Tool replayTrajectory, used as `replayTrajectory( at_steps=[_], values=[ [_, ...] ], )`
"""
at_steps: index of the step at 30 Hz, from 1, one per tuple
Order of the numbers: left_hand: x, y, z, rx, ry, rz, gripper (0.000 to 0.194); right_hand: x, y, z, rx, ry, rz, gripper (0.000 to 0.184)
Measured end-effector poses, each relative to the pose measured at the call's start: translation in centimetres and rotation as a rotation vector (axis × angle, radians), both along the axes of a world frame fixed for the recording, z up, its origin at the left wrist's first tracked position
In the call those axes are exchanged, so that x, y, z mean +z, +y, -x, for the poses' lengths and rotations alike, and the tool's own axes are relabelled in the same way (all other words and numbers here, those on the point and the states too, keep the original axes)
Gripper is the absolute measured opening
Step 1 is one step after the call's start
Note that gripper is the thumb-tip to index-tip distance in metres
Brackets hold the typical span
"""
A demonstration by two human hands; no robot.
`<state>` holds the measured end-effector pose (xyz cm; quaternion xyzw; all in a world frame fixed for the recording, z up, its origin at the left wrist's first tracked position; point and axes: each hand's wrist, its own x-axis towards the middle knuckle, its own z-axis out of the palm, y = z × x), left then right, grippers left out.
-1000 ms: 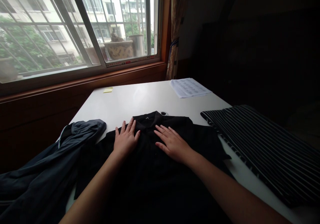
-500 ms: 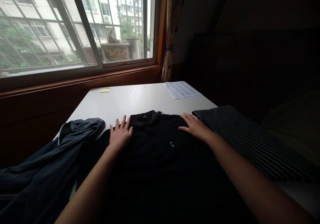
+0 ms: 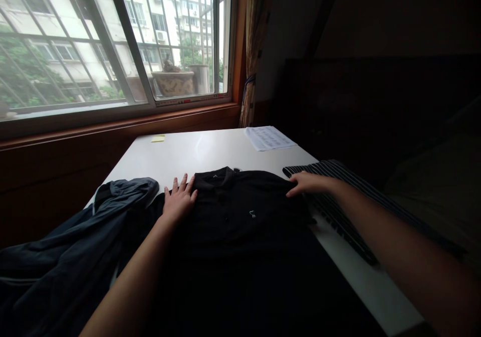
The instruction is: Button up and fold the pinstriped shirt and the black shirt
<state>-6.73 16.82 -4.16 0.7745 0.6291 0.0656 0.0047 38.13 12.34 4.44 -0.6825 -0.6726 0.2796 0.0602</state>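
1. Our right grip (image 3: 308,181) half-curls at one shoulder of the black polo shirt (image 3: 240,241); whether it pinches cloth, we cannot tell.
2. Our left grip (image 3: 178,202) lies flat on it, fingers spread.
3. Spread on the white surface (image 3: 218,150), it looks light, limp; we'd favour shoulder seams.

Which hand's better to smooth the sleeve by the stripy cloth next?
Probably the right hand: it touches the black shirt near that sleeve; the left hand lies beyond the collar.
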Motion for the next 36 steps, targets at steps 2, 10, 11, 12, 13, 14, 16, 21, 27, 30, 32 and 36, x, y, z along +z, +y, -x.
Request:
replayTrajectory(
  at_steps=[2,10,11,12,13,14,16,21,27,30,32,36],
  values=[
    [0.0,0.0,0.1,-0.003,0.006,-0.008,0.061,0.9,-0.9,-0.5,-0.038,0.189,-0.048,0.032],
    [2.4,-1.9,-2.6,-0.362,-0.060,-0.271,0.052,1.4,-3.9,-1.6,-0.168,0.499,-0.060,0.036],
    [2.8,-2.7,-3.7,-0.471,-0.076,-0.255,0.051,1.1,-3.8,-1.8,-0.174,0.474,-0.101,0.035],
    [3.1,-3.7,-5.1,-0.563,-0.084,-0.221,0.051,0.7,-3.5,-2.0,-0.181,0.455,-0.147,0.035],
    [3.2,-4.7,-6.6,-0.660,-0.081,-0.172,0.050,0.2,-3.2,-2.2,-0.192,0.444,-0.195,0.035],
    [3.2,-5.9,-8.1,-0.749,-0.069,-0.112,0.051,-0.3,-2.9,-2.3,-0.208,0.437,-0.244,0.035],
    [2.7,-8.0,-11.2,-0.858,-0.058,-0.010,0.061,-1.1,-2.3,-2.4,-0.260,0.438,-0.330,0.038],
    [0.9,-9.5,-16.9,-0.945,-0.092,0.039,0.066,-2.1,-2.6,-1.8,-0.425,0.566,-0.236,0.072],
    [-0.1,-4.6,-19.7,-0.739,-0.151,-0.071,0.053,-2.9,-5.3,-1.9,-0.460,0.649,-0.136,0.076],
    [-0.6,-2.3,-20.0,-0.666,-0.135,-0.072,0.053,-3.0,-5.8,-1.9,-0.519,0.692,-0.325,0.067],
    [-0.9,-1.3,-20.3,-0.658,-0.126,-0.064,0.055,-2.8,-5.9,-1.6,-0.542,0.741,-0.404,0.064],
    [-1.2,-0.3,-21.1,-0.646,-0.116,-0.057,0.058,-2.5,-5.7,-0.6,-0.523,0.784,-0.512,0.063]
  ],
)
